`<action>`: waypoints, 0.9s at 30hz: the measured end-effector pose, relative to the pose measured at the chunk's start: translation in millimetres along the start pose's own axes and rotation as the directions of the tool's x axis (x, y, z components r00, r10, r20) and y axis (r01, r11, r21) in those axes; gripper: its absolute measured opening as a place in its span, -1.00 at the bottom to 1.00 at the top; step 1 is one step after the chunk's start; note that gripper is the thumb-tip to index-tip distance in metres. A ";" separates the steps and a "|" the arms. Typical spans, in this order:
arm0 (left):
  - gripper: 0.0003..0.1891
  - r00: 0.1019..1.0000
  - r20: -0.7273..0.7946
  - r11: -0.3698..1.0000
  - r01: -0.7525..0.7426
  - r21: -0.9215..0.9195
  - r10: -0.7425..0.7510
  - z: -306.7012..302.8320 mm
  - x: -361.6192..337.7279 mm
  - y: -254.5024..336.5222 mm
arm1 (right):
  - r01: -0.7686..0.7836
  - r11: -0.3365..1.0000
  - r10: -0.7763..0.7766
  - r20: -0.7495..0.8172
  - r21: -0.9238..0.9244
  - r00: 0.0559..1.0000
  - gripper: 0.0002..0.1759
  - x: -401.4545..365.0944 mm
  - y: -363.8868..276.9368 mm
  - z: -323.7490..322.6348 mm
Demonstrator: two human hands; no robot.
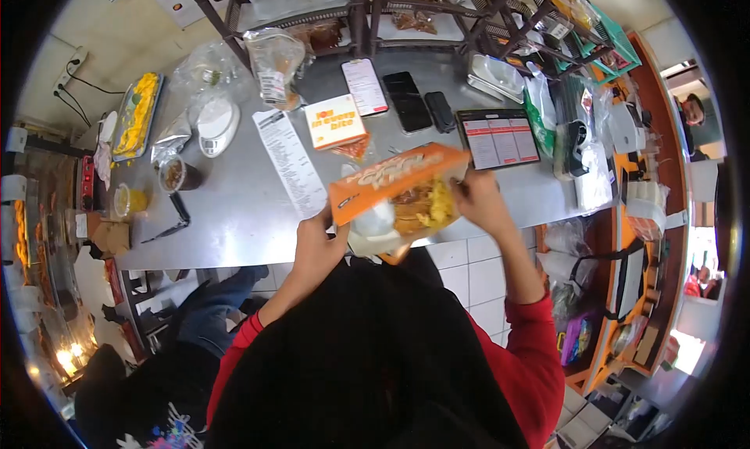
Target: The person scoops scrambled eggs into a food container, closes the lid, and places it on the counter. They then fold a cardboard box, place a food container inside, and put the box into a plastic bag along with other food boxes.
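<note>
Orange food box (394, 195) sits between your hands, over the surface's (234, 222) near edge. Left hand (316, 246) grips its lower-left corner; right hand (480, 203) pinches the lid's right end.

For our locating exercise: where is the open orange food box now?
In the head view, the orange food box is centre frame, held between left hand and right hand above the steel counter, right of the receipt.

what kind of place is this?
Probably a takeaway food shop: the left hand and right hand hold an open food box with a meal inside, and a long receipt lies on the steel counter near a tablet.
</note>
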State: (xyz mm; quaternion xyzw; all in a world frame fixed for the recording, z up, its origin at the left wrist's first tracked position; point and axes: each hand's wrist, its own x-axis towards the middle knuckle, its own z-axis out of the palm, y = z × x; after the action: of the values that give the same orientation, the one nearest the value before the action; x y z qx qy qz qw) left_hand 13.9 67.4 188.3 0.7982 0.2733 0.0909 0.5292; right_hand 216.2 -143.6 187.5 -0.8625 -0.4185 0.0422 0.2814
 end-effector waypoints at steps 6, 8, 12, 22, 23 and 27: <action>-0.39 0.859 -0.393 0.938 -0.248 0.244 0.329 32.1 -19.9 36.1 | 0.168 0.901 -0.083 -0.223 0.399 0.971 -0.63 29.7 -5.0 -20.7; -0.37 0.894 -0.346 0.924 -0.160 0.348 0.285 30.0 -22.0 39.6 | 0.245 0.885 -0.207 -0.135 0.397 0.969 -0.53 35.3 4.5 -28.1; -0.39 0.956 -0.107 0.864 -0.196 0.463 0.274 1.4 -25.1 51.3 | 0.309 0.916 -0.329 0.039 0.255 0.944 -0.39 35.0 29.3 -29.7; -0.53 0.926 -0.371 0.979 -0.010 -0.201 -0.067 52.7 -30.6 54.9 | 0.079 0.885 -0.128 0.078 0.460 0.989 -0.39 28.6 3.8 -8.8; -0.54 0.920 -0.363 0.973 0.069 -0.219 -0.147 46.7 -29.1 60.1 | 0.163 0.852 -0.208 0.036 0.497 0.978 -0.54 32.1 11.5 -4.6; -0.55 0.966 -0.240 0.990 0.074 -0.117 -0.101 36.5 -25.6 62.8 | 0.042 0.855 -0.187 0.232 0.516 0.955 -0.54 40.1 8.7 -27.7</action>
State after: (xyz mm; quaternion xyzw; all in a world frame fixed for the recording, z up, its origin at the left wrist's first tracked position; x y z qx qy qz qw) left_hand 29.8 6.5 232.7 0.7384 0.3662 0.1799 0.5369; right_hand 256.6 -130.5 212.7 -0.7174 -0.4785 0.2523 0.4391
